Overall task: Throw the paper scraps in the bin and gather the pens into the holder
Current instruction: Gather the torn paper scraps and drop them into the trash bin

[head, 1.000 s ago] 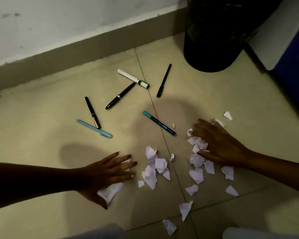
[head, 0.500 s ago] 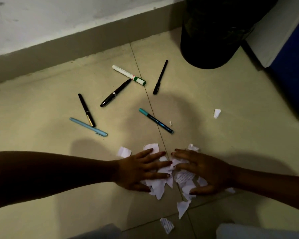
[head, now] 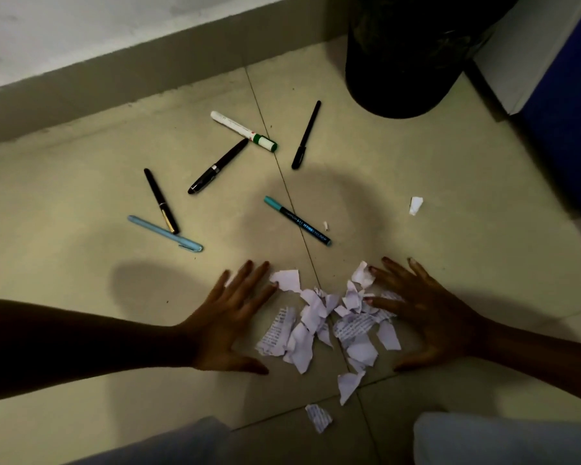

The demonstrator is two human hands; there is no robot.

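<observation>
Tiled floor [head: 81, 196]: scrap pile [head: 326, 325] flanked by left hand [head: 230, 320] and right hand [head: 426, 313], fingers spread, gripping nothing; six pens [head: 212, 169] beyond pile.

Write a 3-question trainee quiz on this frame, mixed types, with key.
1. True or false: the left hand grips a pen.
2. Count the pens on the floor.
3. Multiple choice: the lone scrap far from the scrap pile lies A) beside the light blue pen, B) out past the right hand, toward the blue cabinet, C) inside the bin.

Key: 1. False; both hands are open and flat, flanking the pile. 2. Six. 3. B.
</observation>
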